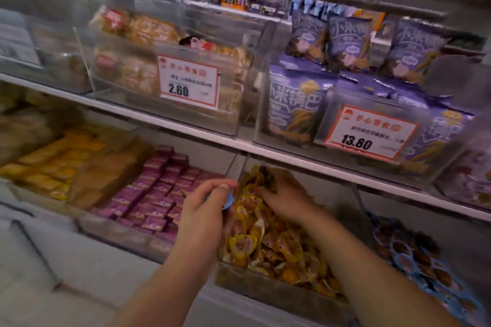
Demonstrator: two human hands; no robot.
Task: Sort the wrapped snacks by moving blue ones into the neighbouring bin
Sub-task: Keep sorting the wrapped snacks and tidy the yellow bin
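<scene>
While both forearms reach forward from the bottom of the view, the scene runs as follows, nearest first.

Left hand (pixel 204 210): fingers curled, pinching a small blue wrapped snack (pixel 227 200) between thumb and fingertips, just above the left edge of the yellow bin.

Right hand (pixel 285 195): palm down, fingers bent into the pile of yellow wrapped snacks (pixel 268 241); whether it has hold of one cannot be told, since the fingertips are buried.

Yellow bin (pixel 265 289): clear plastic, filled with yellow wrappers; both hands are over its far half.

Key relation: the bin of blue snacks (pixel 425 263) lies to the right of the yellow bin, touching or just beside it. The held blue piece is on the opposite side, so it must cross over the yellow pile and past the right hand to get there. The right hand is the nearer one to that bin. The snack's long axis cannot be judged; too little of it shows.

Left neighbour: a bin of purple boxes (pixel 156 194) sits just beside the left hand.

Further back: an upper shelf carries purple snack bags (pixel 295 109) with a price tag (pixel 369 133), and a bin of orange packets (pixel 148 61).

Judgement: one blue piece is picked out and not yet delivered.
</scene>
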